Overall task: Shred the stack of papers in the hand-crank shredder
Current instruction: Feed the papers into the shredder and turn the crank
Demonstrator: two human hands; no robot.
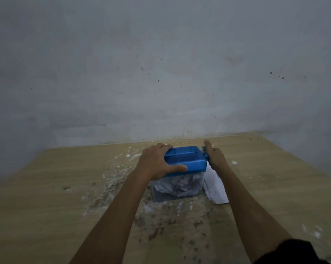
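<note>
Cranking step. Left hand [157, 162] clamps the shredder [185, 161] lid mid-table [46, 187]; right hand [216, 157] is at the crank, grip unclear. Papers [215, 185] lie just right of the bin. Next: feed another sheet.

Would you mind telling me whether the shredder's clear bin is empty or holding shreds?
Holding shreds: crumpled white paper pieces show through the clear plastic bin beneath the blue shredder top.

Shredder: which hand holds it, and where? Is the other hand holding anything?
The left hand grips the shredder by the left end of its blue top. The right hand is at the crank on the right side; its grip is blurred.
</note>
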